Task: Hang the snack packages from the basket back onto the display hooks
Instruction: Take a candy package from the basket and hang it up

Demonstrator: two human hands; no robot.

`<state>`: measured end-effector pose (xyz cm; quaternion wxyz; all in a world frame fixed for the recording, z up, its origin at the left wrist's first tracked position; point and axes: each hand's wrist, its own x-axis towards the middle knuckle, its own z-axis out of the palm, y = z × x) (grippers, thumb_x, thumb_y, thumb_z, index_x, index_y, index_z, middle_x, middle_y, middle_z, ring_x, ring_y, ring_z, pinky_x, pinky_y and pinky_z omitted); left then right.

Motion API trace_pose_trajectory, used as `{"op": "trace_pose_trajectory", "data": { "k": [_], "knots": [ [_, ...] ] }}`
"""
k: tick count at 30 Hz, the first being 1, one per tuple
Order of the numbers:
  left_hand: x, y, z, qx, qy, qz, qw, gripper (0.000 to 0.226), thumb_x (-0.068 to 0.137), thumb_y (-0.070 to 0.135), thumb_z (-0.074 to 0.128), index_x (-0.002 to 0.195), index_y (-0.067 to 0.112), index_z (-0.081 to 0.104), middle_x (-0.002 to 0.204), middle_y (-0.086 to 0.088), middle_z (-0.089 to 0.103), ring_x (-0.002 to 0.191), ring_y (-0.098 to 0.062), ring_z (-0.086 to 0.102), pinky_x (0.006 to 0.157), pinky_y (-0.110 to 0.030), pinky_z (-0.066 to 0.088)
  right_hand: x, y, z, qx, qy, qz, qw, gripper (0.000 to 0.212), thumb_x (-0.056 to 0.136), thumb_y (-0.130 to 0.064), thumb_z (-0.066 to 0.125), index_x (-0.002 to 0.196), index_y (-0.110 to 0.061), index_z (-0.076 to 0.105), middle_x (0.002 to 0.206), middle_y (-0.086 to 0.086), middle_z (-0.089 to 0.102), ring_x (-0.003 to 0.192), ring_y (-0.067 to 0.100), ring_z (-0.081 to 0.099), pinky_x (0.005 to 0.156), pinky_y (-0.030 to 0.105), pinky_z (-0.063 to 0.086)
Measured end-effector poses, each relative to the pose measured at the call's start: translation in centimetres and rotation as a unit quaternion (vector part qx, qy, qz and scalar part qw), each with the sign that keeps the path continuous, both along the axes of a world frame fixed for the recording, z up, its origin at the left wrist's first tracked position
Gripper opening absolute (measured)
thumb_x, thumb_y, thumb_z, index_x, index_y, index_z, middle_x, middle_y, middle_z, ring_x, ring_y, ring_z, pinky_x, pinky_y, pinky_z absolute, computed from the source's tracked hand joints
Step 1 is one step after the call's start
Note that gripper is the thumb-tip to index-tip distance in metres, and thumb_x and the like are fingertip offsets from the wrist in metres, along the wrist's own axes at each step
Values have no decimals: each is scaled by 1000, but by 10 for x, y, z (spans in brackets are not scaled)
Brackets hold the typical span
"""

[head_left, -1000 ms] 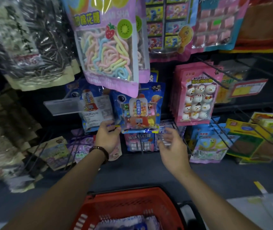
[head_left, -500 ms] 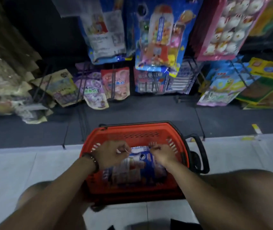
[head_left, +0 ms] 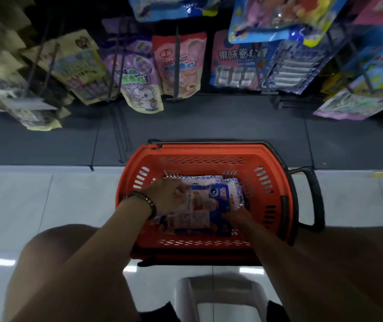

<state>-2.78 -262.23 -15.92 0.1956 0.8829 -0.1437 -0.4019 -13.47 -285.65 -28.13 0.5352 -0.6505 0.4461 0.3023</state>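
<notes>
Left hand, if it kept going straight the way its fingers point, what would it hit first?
The blue snack package on top in the red basket. The left hand points right across the basket, fingertips at the package's left edge, seemingly pinching it; depth is unclear.

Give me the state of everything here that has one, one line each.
orange basket: upright on the floor, packages inside.
top blue package: lying in the basket, not yet hung.
left grip: holds the top blue package's left edge.
right grip: at its near right corner, fingers hidden.
purple package: hanging on a hook.
red package: hanging on a hook.
</notes>
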Motion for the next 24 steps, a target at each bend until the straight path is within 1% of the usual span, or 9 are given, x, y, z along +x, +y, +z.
{"op": "trace_pose_trajectory", "data": {
  "k": [2,4,8,12,14,17,21,23,24],
  "knots": [
    [3,-3,-1,6,3,-4,1000,18,101,30,64,116,22,69,123,2,70,114,-20,66,98,-33,52,-3,-1,-11,18,-2,11,1000,33,83,1,85,111,-8,70,115,15,75,103,31,72,92,50,62],
    [4,-4,0,8,6,3,1000,21,102,31,64,119,22,69,124,1,71,114,-21,66,100,-34,52,-3,-3,-25,22,7,10,1000,46,75,-6,91,118,-8,73,116,16,77,102,31,75,93,52,63],
    [2,0,0,15,19,14,1000,24,100,38,65,121,28,67,125,0,71,111,-22,68,99,-37,55,7,4,-15,18,0,63,998,4,93,-13,78,93,-14,74,108,16,77,100,34,76,96,55,62],
    [-9,2,5,28,9,26,999,31,98,40,66,126,28,66,127,-4,71,107,-24,69,91,-31,54,13,-1,15,46,-82,97,991,17,100,-10,66,100,-22,78,117,18,79,103,30,73,102,55,58],
    [-17,3,9,29,-2,43,999,33,97,38,66,129,26,66,129,-5,71,113,-24,67,91,-29,50,14,-7,49,70,-117,60,989,18,97,-7,64,103,-15,79,109,23,80,92,30,74,90,58,61],
    [-31,4,13,15,-35,90,995,47,92,38,73,135,25,62,136,-7,68,123,-27,64,100,-31,50,17,-25,105,128,-140,47,981,28,103,2,53,109,-14,75,88,7,83,72,22,77,63,39,63],
    [-42,-3,29,-99,-74,177,977,89,73,47,89,149,24,50,147,0,59,134,-21,57,114,-37,45,16,-58,169,145,-177,132,965,26,106,-7,56,111,-23,77,104,5,82,92,27,74,88,48,55],
    [-45,-9,47,-182,-57,178,965,89,70,51,91,147,32,51,144,12,62,133,-13,60,113,-40,49,12,-73,200,167,-204,159,951,22,107,-7,56,115,-16,74,107,10,81,89,24,77,82,42,60],
    [-49,-13,58,-225,-32,179,957,78,76,41,92,143,33,53,139,15,67,128,-11,64,108,-39,54,10,-78,216,179,-223,169,943,20,107,-6,56,118,-11,72,110,13,81,91,25,78,82,42,62]
  ]
}}
